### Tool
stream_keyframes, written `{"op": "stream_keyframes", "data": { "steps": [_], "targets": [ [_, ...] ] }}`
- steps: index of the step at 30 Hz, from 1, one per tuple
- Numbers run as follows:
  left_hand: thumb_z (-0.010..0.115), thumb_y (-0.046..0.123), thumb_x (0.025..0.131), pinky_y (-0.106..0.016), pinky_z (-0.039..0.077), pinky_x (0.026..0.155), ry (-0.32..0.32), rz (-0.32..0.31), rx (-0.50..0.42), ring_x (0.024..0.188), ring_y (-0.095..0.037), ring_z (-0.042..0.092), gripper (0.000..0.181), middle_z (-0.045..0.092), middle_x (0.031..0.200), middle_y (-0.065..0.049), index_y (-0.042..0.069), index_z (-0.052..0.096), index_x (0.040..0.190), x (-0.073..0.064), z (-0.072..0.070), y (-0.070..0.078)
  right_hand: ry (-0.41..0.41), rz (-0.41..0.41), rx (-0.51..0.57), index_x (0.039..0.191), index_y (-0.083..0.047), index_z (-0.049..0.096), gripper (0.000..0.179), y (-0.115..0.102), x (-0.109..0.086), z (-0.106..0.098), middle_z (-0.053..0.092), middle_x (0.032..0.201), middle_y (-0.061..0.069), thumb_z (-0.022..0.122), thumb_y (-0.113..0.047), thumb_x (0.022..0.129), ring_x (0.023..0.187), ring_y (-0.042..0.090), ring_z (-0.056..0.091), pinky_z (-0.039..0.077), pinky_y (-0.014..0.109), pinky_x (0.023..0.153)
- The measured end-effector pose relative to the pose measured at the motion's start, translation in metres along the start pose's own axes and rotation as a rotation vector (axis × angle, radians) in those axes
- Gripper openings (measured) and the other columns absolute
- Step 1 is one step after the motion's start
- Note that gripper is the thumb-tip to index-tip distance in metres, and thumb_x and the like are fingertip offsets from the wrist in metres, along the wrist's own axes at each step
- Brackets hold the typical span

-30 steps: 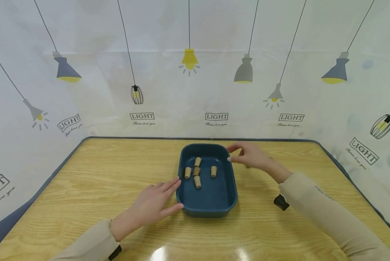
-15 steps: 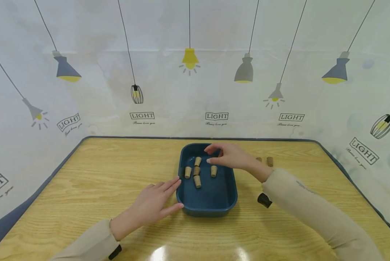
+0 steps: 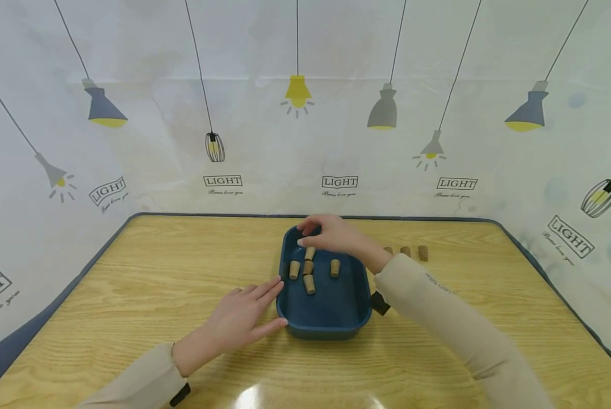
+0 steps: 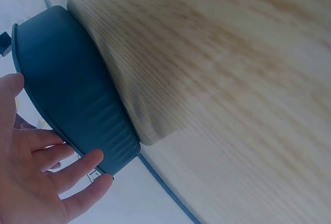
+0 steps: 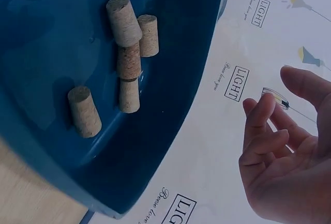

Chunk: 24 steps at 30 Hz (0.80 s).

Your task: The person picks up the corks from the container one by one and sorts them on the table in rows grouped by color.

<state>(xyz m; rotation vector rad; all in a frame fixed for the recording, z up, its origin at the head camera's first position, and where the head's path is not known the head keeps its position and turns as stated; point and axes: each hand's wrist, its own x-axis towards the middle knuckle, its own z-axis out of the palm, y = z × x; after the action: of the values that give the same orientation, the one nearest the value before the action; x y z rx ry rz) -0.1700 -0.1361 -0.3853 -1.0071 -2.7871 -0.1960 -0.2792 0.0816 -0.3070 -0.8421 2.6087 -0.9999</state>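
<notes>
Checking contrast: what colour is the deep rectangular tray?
The tray is dark blue, clearest in head view.

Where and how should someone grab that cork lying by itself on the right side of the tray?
Probably from above, pinching the lone cork across its rounded sides near mid-length: it lies on its side, apart from the other corks, leaving finger room, while the high-sided tray hinders a low approach.

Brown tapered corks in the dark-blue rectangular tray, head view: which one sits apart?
The rightmost cork inside the tray; the other four visible corks cluster at its left.
</notes>
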Motion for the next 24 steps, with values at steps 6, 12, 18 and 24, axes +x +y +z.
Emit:
{"op": "stream_keyframes", "data": {
  "steps": [6,12,18,24],
  "targets": [
    [0.034,0.059,0.087,-0.045,0.042,0.078,0.003,0.003,-0.001,0.107,-0.026,0.049,0.07,0.034,0.138,-0.005,0.009,0.037,0.136,0.0,-0.001,0.0,-0.015,0.084,0.024,0.118,-0.004,0.053,0.04,0.004,0.015,0.01,0.056,0.102,0.008,0.06,-0.024,0.085,0.082,0.019,0.057,0.047,0.027,0.065],
    [0.034,0.059,0.087,-0.045,0.042,0.078,0.006,0.006,0.0,0.107,-0.025,0.049,0.07,0.034,0.138,-0.005,0.009,0.037,0.135,0.0,0.0,0.0,-0.022,0.167,0.049,0.115,-0.004,0.055,0.039,0.011,0.023,0.018,0.057,0.101,0.009,0.062,-0.024,0.083,0.087,0.026,0.057,0.047,0.028,0.066],
    [0.034,0.059,0.087,-0.046,0.042,0.079,0.004,0.004,-0.002,0.107,-0.026,0.049,0.07,0.033,0.138,-0.005,0.009,0.036,0.136,0.0,0.0,0.0,-0.074,0.209,0.081,0.113,-0.003,0.057,0.037,0.021,0.026,0.025,0.058,0.1,0.008,0.064,-0.021,0.082,0.086,0.028,0.057,0.045,0.037,0.074],
    [0.033,0.059,0.087,-0.045,0.042,0.078,-0.001,0.0,0.002,0.107,-0.025,0.049,0.07,0.033,0.139,-0.005,0.009,0.036,0.136,0.0,0.0,0.0,-0.129,0.277,0.072,0.114,-0.002,0.058,0.037,0.031,0.027,0.029,0.057,0.105,0.008,0.065,-0.019,0.082,0.084,0.026,0.058,0.044,0.039,0.077]
  ]
}}
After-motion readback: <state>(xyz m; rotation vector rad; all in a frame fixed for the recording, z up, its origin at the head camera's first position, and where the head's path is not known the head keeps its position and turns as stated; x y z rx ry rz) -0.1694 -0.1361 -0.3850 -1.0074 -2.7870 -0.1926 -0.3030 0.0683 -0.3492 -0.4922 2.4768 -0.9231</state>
